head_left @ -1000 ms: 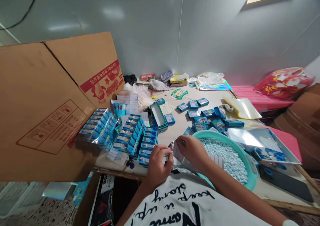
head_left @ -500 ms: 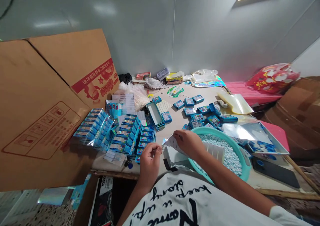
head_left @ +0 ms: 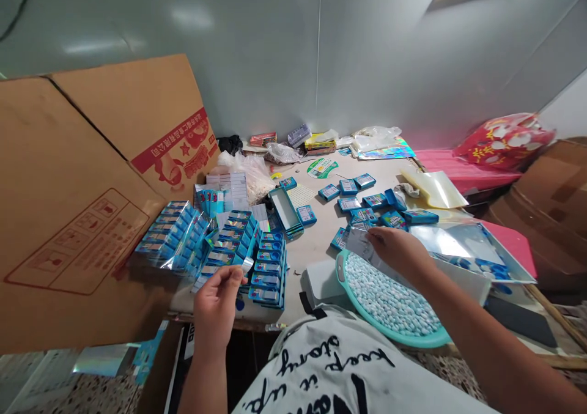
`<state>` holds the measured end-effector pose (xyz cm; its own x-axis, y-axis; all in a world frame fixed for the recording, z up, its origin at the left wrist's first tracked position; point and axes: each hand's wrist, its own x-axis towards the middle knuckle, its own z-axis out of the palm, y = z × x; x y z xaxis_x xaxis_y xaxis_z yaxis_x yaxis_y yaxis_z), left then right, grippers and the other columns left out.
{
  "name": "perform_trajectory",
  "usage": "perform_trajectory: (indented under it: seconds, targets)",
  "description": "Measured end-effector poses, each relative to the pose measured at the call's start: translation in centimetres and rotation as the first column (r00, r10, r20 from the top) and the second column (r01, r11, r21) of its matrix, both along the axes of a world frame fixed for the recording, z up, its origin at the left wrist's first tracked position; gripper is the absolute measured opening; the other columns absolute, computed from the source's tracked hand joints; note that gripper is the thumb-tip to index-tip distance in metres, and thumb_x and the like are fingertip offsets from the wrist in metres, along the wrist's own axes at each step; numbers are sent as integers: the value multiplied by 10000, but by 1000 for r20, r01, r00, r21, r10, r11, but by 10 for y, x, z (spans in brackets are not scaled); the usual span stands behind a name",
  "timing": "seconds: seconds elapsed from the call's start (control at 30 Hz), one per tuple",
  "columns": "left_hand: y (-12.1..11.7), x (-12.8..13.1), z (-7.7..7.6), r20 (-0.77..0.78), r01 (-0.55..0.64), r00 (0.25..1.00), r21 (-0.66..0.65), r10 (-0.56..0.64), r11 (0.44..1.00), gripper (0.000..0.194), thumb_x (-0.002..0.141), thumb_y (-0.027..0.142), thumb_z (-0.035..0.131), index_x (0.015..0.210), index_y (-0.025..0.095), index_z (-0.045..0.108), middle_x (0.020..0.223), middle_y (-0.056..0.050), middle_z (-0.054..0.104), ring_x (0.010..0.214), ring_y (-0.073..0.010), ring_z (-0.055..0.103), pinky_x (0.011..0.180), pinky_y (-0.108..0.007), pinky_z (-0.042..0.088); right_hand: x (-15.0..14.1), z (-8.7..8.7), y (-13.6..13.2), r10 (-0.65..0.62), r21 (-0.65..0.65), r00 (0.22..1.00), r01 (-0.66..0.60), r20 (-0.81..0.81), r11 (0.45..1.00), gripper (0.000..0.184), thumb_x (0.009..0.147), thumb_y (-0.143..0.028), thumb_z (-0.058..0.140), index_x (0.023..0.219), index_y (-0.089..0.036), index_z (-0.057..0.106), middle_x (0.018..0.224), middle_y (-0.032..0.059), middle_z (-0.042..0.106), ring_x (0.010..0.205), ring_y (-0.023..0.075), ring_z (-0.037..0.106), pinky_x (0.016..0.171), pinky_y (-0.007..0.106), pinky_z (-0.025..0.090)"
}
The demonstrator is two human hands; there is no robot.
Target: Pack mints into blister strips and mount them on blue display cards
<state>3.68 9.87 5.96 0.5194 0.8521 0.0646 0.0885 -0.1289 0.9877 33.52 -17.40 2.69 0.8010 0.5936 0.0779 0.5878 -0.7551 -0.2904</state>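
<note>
My left hand [head_left: 217, 304] is closed, pinching a small shiny sticker [head_left: 247, 265] between thumb and fingertips, just in front of the rows of blue packets [head_left: 228, 252]. Over the far rim of a turquoise basin [head_left: 343, 277], my right hand [head_left: 398, 249] grips a thin whitish sticker sheet [head_left: 360, 243]. Small pale-blue and white candies [head_left: 389, 298] fill the basin. Beyond my right hand lie several loose small blue boxes [head_left: 348, 204]. A stack of open blue trays [head_left: 285, 209] stands between the hands, farther back.
A large cardboard box [head_left: 92, 206] rises at the left. At the right are a white tray [head_left: 518, 267] with blue pieces, a dark phone [head_left: 523, 323] and a red patterned bag [head_left: 507, 142]. A grey-white flat case [head_left: 324, 284] lies near the table's front edge.
My hands have parted: the left has moved left with the small sticker, the right has moved right with the sheet. The basin sits nearer to me, its candies more exposed.
</note>
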Motion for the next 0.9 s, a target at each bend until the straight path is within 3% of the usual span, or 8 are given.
perform_trajectory:
  seconds: [0.17,0.3,0.47,0.53,0.6,0.7,0.8,0.9]
  targets:
    - [-9,18,9,180,-36,981,-203,73,979,348,720,460,809,888,170,713,740,16,681,708,-124,660,795,-282,561,23,-41,-17,-107,26,954,119,-281,993,323,949,-403,490,1051,-195,715,922,66,741,773,203,680,626,265,444]
    - [-20,34,12,180,65,983,-245,-20,967,418,746,504,781,982,172,687,743,18,660,588,-89,613,600,-222,546,14,-65,-17,-296,-63,937,290,-183,955,344,913,-292,509,1143,-98,677,1033,187,708,933,311,680,738,361,482]
    - [-31,33,7,31,24,999,169,-30,985,384,865,464,677,1135,195,635,780,7,640,517,-82,546,455,-198,448,-29,-40,17,-133,220,968,180,-211,959,388,956,-380,443,1207,-157,637,1197,185,658,1048,316,644,836,400,470]
    - [-34,29,5,1,-21,1000,531,25,847,286,878,377,689,1095,195,652,788,-9,658,624,-113,613,580,-230,519,-54,-13,40,126,442,836,149,-535,884,473,943,-552,434,1093,-167,665,1014,137,719,874,262,685,719,344,480]
    - [-37,26,4,26,-26,1000,796,10,605,209,864,269,721,1049,194,658,807,-13,672,681,-115,636,665,-237,540,-79,17,63,370,537,523,211,-768,817,631,908,-693,387,1097,-151,649,867,110,728,715,226,690,601,300,438]
    - [-38,21,3,68,-27,992,939,-108,342,270,816,136,760,1052,186,640,845,-15,681,726,-106,657,698,-215,549,-111,50,89,571,613,230,205,-788,763,698,827,-769,491,1098,-146,652,802,77,723,630,188,685,557,258,389]
    - [-34,17,-3,45,12,977,964,-207,265,336,787,81,771,1075,187,636,864,-21,685,766,-118,675,723,-223,559,-129,60,103,617,652,211,217,-758,727,557,729,-663,724,930,-144,697,746,40,701,599,147,652,556,245,380]
    - [-23,14,-17,30,35,977,955,-213,294,384,778,92,782,1110,232,650,890,-13,694,806,-132,683,764,-239,557,-134,49,112,648,697,255,288,-717,657,433,656,-536,833,779,-143,700,657,7,654,560,109,573,576,253,410]
